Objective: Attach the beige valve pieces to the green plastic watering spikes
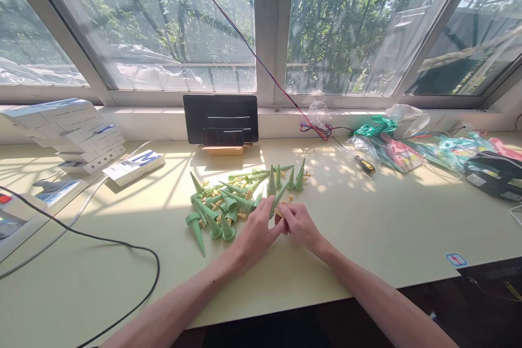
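My left hand [258, 227] is closed around a green plastic plant watering spike [279, 196], its tip pointing up and to the right. Right beside it, my right hand [302, 224] pinches a small yellow valve piece [278, 211] against the spike; the fingers partly hide where the two meet. Left of and beyond my hands lies a loose pile of green spikes [231, 204] mixed with yellow valve pieces. Several spikes stand upright behind the hands, among them one green spike [300, 175] at the pile's right end.
A tablet [221, 114] and a phone [222, 136] lean in a wooden stand [222, 150] by the window. Stacked white boxes [81, 125] and a black cable [122, 243] are at left. A screwdriver [364, 165] and bagged items [402, 152] lie at right.
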### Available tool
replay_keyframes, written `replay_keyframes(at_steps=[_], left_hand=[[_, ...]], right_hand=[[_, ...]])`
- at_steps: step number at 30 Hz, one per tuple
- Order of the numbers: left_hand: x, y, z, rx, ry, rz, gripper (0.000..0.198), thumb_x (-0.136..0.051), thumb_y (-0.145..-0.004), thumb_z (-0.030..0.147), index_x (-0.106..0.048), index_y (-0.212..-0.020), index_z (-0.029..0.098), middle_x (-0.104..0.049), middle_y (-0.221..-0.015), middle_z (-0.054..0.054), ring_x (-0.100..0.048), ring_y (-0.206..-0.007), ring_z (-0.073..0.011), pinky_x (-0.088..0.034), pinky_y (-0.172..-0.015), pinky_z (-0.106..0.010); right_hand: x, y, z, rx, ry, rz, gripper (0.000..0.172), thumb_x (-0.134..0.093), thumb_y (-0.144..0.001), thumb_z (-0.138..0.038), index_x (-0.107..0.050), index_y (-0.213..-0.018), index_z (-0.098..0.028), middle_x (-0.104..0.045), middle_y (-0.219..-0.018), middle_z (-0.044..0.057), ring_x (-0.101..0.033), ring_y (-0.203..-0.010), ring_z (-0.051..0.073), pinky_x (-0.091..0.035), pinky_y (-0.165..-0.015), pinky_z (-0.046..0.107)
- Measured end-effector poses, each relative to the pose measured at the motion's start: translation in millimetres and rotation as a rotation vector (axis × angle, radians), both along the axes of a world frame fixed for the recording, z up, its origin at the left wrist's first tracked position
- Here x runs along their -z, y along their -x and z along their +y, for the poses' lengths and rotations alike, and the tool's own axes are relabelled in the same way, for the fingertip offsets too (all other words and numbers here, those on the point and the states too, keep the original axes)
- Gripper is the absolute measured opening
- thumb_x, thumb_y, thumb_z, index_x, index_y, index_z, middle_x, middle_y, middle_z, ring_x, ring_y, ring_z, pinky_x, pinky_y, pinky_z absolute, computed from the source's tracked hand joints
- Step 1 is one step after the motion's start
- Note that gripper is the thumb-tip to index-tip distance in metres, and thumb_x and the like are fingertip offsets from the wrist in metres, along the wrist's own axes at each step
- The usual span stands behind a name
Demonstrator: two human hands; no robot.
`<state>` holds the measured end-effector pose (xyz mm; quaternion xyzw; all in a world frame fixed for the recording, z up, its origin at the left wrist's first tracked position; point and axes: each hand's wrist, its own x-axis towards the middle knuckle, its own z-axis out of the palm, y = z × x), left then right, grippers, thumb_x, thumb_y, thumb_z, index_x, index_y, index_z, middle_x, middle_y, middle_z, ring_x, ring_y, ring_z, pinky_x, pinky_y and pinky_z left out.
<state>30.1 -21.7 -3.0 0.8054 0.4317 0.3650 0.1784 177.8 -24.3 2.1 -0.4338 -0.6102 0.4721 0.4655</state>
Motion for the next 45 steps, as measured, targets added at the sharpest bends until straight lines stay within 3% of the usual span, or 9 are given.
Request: replay_keyframes(at_steps=[6, 12, 16, 22, 29, 33, 40, 45], left_hand=[[-1.0, 0.6, 0.1, -0.005, 0.049, -0.005, 0.03, -0.053, -0.092, 0.028, -0.051, -0.122, 0.02, -0.063, -0.104, -0.006, -0.062, -0.082, -0.0168, -0.051, -0.069, -0.028], [-0.9, 0.4, 0.3, -0.008, 0.056, -0.007, 0.031, -0.053, -0.093, 0.029, -0.05, -0.123, 0.02, -0.063, -0.107, -0.007, -0.063, -0.086, -0.0177, -0.051, -0.07, -0.028], [-1.0, 0.1, -0.1, -0.004, 0.058, -0.005, 0.026, -0.052, -0.093, 0.028, -0.052, -0.118, 0.02, -0.062, -0.102, -0.005, -0.062, -0.085, -0.0168, -0.051, -0.069, -0.028], [-0.9, -0.6, -1.0, 0.003, 0.049, 0.015, 0.027, -0.052, -0.093, 0.026, -0.05, -0.119, 0.02, -0.06, -0.097, -0.003, -0.058, -0.079, -0.0151, -0.05, -0.071, -0.028], [-1.8, -0.7, -1.1, 0.022, 0.054, 0.022, 0.029, -0.052, -0.094, 0.027, -0.048, -0.122, 0.021, -0.06, -0.103, -0.004, -0.058, -0.081, -0.0149, -0.05, -0.073, -0.028], [-2.6, -1.2, -1.6, 0.018, 0.04, 0.014, 0.027, -0.052, -0.093, 0.025, -0.05, -0.119, 0.02, -0.059, -0.098, -0.003, -0.057, -0.078, -0.014, -0.049, -0.071, -0.027], [-3.5, -2.0, -1.9, -0.003, 0.05, -0.023, 0.023, -0.052, -0.092, 0.024, -0.052, -0.114, 0.02, -0.059, -0.096, -0.002, -0.058, -0.077, -0.0141, -0.049, -0.066, -0.025], [-0.9, -0.9, -0.2, -0.002, 0.041, -0.018, 0.024, -0.052, -0.092, 0.023, -0.051, -0.115, 0.02, -0.06, -0.1, -0.004, -0.059, -0.08, -0.0148, -0.049, -0.067, -0.026]], right_hand=[[-1.2, 1.0, 2.9, -0.107, 0.213, 0.201, 0.046, -0.049, -0.088, -0.043, -0.054, -0.051, -0.017, -0.045, -0.042, -0.002, -0.04, -0.039, 0.01, -0.031, -0.041, 0.023], [-1.6, 1.5, 3.9, -0.125, 0.276, 0.271, 0.043, -0.052, -0.086, -0.041, -0.055, -0.052, -0.016, -0.044, -0.044, -0.002, -0.042, -0.04, 0.009, -0.032, -0.041, 0.022], [-2.6, 2.1, 2.3, -0.096, 0.216, 0.191, 0.044, -0.048, -0.088, -0.039, -0.055, -0.051, -0.016, -0.045, -0.042, -0.002, -0.04, -0.04, 0.009, -0.031, -0.041, 0.022], [-0.5, 2.5, -1.6, 0.025, -0.017, -0.038, 0.05, -0.042, -0.093, -0.034, -0.046, -0.046, -0.018, -0.045, -0.042, -0.002, -0.042, -0.043, 0.01, -0.035, -0.049, 0.023], [2.3, 3.7, -3.3, 0.103, -0.141, -0.146, 0.044, -0.042, -0.093, -0.031, -0.047, -0.052, -0.019, -0.043, -0.044, -0.003, -0.039, -0.045, 0.01, -0.034, -0.051, 0.024], [1.4, 4.2, -3.6, 0.076, -0.088, -0.092, 0.048, -0.041, -0.094, -0.033, -0.046, -0.049, -0.018, -0.044, -0.043, -0.002, -0.041, -0.044, 0.01, -0.035, -0.05, 0.024], [1.1, 5.8, 2.1, -0.07, 0.172, 0.211, 0.044, -0.046, -0.089, -0.038, -0.051, -0.051, -0.018, -0.043, -0.042, -0.003, -0.038, -0.039, 0.01, -0.031, -0.041, 0.023], [1.3, 6.6, 0.2, -0.059, 0.165, 0.207, 0.044, -0.046, -0.089, -0.039, -0.051, -0.051, -0.018, -0.042, -0.042, -0.003, -0.038, -0.039, 0.009, -0.031, -0.041, 0.023]])
